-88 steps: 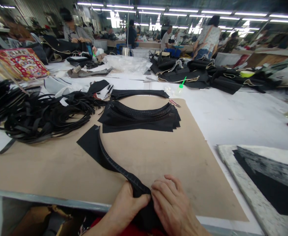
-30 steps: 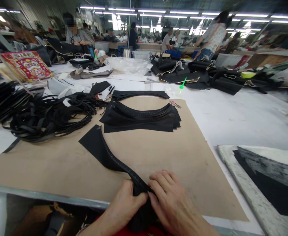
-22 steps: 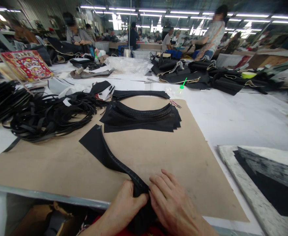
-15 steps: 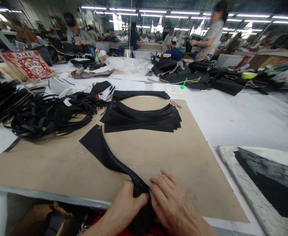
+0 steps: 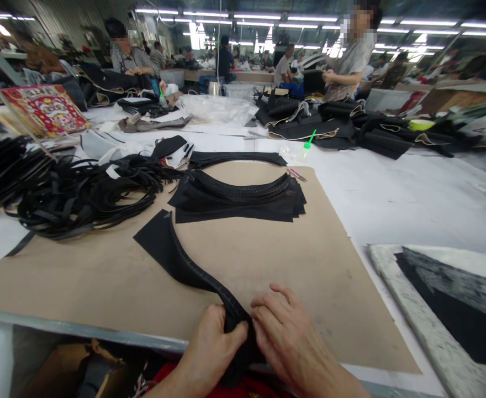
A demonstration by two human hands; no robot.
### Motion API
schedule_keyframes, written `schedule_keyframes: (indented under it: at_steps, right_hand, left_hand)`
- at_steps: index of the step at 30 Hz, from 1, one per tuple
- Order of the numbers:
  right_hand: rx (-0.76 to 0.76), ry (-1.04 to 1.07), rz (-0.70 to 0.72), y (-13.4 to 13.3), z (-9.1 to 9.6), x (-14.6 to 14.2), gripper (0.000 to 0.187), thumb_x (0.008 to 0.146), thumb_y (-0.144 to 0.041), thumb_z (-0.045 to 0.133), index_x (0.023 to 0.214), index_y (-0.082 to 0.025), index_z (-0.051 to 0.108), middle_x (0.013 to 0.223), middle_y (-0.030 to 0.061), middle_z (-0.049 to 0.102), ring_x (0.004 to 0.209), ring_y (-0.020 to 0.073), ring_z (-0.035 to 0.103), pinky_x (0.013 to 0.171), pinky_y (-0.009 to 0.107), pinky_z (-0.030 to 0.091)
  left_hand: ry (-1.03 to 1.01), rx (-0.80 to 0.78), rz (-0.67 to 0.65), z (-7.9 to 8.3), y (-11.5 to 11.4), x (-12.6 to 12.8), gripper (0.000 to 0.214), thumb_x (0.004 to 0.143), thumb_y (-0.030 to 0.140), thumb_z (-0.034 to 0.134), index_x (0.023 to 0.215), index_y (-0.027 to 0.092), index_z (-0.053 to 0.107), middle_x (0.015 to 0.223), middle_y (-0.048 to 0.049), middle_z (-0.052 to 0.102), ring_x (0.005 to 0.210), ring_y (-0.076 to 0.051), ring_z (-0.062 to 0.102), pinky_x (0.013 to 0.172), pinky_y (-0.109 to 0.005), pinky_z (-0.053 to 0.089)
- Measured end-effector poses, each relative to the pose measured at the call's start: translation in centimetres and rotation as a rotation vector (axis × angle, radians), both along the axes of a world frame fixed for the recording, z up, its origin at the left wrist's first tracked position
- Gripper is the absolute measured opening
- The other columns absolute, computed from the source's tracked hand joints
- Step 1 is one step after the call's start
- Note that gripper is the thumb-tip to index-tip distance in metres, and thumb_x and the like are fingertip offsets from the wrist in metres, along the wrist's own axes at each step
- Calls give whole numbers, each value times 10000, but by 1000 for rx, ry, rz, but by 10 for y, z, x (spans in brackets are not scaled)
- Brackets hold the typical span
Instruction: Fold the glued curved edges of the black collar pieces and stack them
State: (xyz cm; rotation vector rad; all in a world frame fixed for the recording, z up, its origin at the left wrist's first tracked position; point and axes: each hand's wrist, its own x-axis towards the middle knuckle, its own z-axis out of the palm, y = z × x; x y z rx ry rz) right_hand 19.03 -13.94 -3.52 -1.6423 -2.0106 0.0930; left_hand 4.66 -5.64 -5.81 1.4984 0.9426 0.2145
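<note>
A black fabric piece with a raised, stitched curved edge (image 5: pixel 189 265) runs from the brown board towards me, its near end hanging over the table's edge. My left hand (image 5: pixel 216 345) is closed around it, thumb on top. On the other side, my right hand (image 5: pixel 286 337) pinches the same edge with its fingers curled; its fingertips are partly hidden. Further up the board lies a stack of similar black curved pieces (image 5: pixel 238 207). Behind that stack rests another narrow black curved piece (image 5: pixel 237 158).
A coil of black strips (image 5: pixel 81 199) lies at left. Pink-handled snips (image 5: pixel 296 175) and a bottle with a green tip (image 5: pixel 308 145) sit beyond the stack. At right, a stained pale slab (image 5: pixel 408 309) carries black fabric. Co-workers stand and sit behind the table.
The near end of the black piece has folded in closer beneath my hands. Both hands keep nearly the same place. A co-worker at back right has shifted.
</note>
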Motion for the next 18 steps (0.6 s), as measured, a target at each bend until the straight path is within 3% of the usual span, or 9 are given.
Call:
schedule_keyframes:
  at_steps: [4,8,11,14,18]
  right_hand:
    - [-125,215,-56,1,4,2,190,849,-33,464,875,-196,557,887,21,615,844,167,584,863,360,472]
    - [-326,442,-128,-1,10,5,149,879,-99,472,827,-214,552,884,9,619,831,154,593,769,289,477]
    - [-428,554,-173,-9,10,9,141,923,-222,475,1000,-235,592,1027,32,647,974,184,604,877,336,472]
    - [-466,643,-254,-17,4,11,304,897,-311,535,1192,-237,554,1139,68,643,1057,218,594,939,390,457]
    - [-460,723,-284,-21,-6,9,424,817,-249,598,1235,-229,527,1026,47,655,940,203,612,858,359,479]
  left_hand:
    - [10,19,7,-1,-1,1,217,765,285,497,594,153,521,561,41,431,561,-112,402,486,-215,298]
    - [-41,-68,11,2,2,2,192,737,299,541,642,141,595,591,24,534,597,-145,500,528,-226,369]
    - [-93,-219,133,3,4,1,255,695,328,632,845,125,667,822,-33,687,817,-228,619,707,-279,480]
    - [-102,-361,252,5,4,0,398,682,367,700,987,116,651,1015,-90,710,1005,-282,626,850,-347,497]
    - [-152,-446,232,9,1,1,417,702,364,718,1037,125,649,1078,-98,706,1065,-283,620,904,-369,492]
